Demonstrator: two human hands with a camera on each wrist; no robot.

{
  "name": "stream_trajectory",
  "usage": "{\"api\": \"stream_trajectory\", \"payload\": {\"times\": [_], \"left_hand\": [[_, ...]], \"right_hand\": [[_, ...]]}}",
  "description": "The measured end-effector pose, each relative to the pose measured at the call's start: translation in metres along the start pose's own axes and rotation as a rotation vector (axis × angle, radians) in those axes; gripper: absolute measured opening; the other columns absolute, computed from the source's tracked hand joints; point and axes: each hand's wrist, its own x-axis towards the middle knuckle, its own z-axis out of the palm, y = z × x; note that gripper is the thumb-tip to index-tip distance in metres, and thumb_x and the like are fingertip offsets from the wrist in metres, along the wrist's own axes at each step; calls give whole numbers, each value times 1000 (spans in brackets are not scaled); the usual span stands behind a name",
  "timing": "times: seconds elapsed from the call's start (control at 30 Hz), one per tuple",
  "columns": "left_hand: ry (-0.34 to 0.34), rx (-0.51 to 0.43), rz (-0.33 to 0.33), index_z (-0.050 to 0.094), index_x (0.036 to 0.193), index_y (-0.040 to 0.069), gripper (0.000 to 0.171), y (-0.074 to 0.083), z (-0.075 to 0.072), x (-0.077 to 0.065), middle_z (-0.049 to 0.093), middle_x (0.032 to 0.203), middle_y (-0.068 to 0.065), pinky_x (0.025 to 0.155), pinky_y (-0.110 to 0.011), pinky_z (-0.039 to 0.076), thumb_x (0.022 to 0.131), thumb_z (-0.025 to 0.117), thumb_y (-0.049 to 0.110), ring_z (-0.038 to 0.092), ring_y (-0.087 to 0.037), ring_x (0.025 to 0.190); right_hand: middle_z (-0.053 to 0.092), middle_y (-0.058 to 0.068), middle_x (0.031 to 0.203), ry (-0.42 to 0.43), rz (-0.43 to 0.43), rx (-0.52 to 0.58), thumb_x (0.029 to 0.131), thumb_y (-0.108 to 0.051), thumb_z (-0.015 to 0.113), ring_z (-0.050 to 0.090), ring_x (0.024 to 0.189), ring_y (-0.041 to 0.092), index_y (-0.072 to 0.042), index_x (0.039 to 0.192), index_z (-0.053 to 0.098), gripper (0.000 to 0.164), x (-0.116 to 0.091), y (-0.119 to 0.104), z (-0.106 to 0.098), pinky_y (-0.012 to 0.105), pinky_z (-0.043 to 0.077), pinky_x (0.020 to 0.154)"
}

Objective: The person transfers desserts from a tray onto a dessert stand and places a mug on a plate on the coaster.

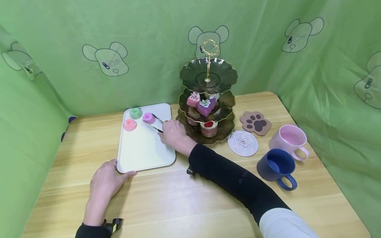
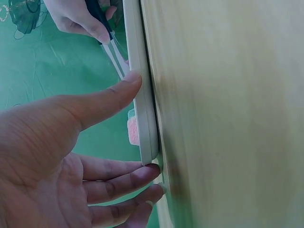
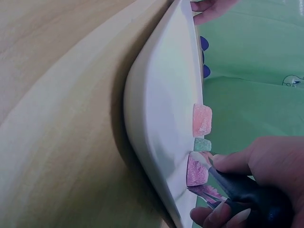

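My right hand (image 1: 175,135) holds a pair of tongs (image 1: 156,127) with dark handles and pale metal arms. The arms stand on either side of a purple ring-shaped sweet (image 1: 149,118) with a sugary surface; whether both tips press it I cannot tell. That sweet sits on a white tray (image 1: 146,152), beside a green sweet (image 1: 136,113) and a coral-pink sweet (image 3: 202,120). At the tray's near left corner, my left hand (image 1: 107,178) holds the rim, thumb (image 2: 111,102) along the front edge and fingers at the left side.
Right of the tray rises a three-tier stand (image 1: 208,77) bearing cake slices and a dessert cup (image 1: 209,129). Farther right lie a paw-shaped coaster (image 1: 255,123) and a round coaster (image 1: 242,143), with a pink mug (image 1: 287,138) and a blue mug (image 1: 275,167). Green curtains (image 1: 160,33) surround the table.
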Motion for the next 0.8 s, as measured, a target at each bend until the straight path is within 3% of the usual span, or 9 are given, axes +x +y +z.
{"api": "stream_trajectory", "payload": {"times": [0.3, 0.57, 0.8], "left_hand": [[-8, 4, -7, 59, 99, 3, 74, 3, 2, -1, 57, 84, -13, 54, -36, 36, 60, 71, 65, 55, -29, 75], [-13, 5, -6, 58, 104, 4, 79, 0, 0, 0, 57, 88, -15, 55, -38, 38, 61, 69, 68, 55, -32, 79], [-21, 2, -4, 58, 106, 3, 82, -1, 0, 1, 57, 89, -15, 58, -39, 38, 60, 68, 70, 55, -31, 81]], "right_hand": [[56, 4, 70, -23, -17, 6, 81, -54, 58, 56, 62, 22, -13, 76, 59, 41, -15, 6, -19, 35, 41, 46], [49, 1, 60, 21, -81, 30, 82, -58, 54, 48, 50, 18, -16, 71, 53, 43, -48, 12, -64, 33, 38, 39], [49, 1, 63, 83, -144, -5, 83, -60, 51, 48, 52, 19, -15, 76, 53, 46, -80, 17, -107, 32, 38, 40]]}}
